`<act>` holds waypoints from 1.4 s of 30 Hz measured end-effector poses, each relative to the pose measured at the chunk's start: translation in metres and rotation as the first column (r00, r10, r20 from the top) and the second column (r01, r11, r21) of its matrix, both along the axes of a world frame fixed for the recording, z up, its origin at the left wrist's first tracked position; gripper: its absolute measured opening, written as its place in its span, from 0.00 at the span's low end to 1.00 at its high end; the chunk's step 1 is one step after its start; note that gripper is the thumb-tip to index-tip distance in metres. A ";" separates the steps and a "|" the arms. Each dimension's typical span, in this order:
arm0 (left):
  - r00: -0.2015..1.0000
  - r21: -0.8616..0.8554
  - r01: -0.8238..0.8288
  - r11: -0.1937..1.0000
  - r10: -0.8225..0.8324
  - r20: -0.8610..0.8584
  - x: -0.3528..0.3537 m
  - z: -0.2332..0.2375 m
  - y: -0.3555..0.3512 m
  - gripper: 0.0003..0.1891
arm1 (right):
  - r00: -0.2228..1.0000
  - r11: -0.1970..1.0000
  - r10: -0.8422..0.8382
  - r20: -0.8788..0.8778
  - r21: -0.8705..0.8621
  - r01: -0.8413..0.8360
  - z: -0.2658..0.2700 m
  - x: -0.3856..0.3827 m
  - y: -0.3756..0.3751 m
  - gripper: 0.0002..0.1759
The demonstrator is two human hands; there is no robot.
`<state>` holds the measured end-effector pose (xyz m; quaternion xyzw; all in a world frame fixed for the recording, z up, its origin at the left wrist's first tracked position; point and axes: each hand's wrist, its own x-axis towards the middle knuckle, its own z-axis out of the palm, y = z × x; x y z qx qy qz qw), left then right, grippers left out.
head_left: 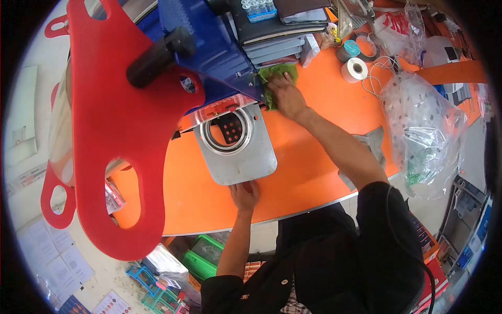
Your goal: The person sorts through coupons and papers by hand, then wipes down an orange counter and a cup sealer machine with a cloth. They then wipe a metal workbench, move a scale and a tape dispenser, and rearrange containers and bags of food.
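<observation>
A person leans over an orange table (314,162), both arms stretched forward. The left hand (244,194) rests on the near edge of a flat metal plate (246,162). Its fingertips touch the rim, but I cannot tell whether they hook around it or only press. Just beyond those fingers, a round ring opening (228,131) sits in the plate. Past that rises a blue machine body (209,47) with a black handle (159,52). To the left of this hand stands a large red frame (112,136).

The right hand (286,95) lies palm down, fingers spread flat, on a green cloth (280,70); it is closed around nothing. The cloth lies under and just ahead of the fingers, against the machine's corner. Beyond it is a stack of dark folders (272,36). To the right of this hand lie tape rolls (354,69) and a clear plastic bag (423,131).
</observation>
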<state>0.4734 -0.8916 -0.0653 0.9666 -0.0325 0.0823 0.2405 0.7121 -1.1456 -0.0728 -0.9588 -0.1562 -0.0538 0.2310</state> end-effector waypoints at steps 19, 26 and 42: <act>0.999 0.010 0.025 1.000 -0.024 -0.038 -0.001 0.002 0.002 0.31 | 0.858 0.799 -0.284 -0.428 0.389 0.459 0.082 -0.109 -0.083 0.30; 0.999 0.014 0.033 0.999 -0.032 -0.027 0.001 0.006 0.000 0.29 | 0.888 0.886 -0.455 -0.067 0.066 0.459 0.041 -0.089 -0.039 0.30; 0.999 -0.011 0.050 0.999 -0.050 -0.009 -0.003 -0.005 0.003 0.30 | 0.996 0.998 -0.031 0.085 -0.043 0.035 -0.007 -0.030 -0.002 0.26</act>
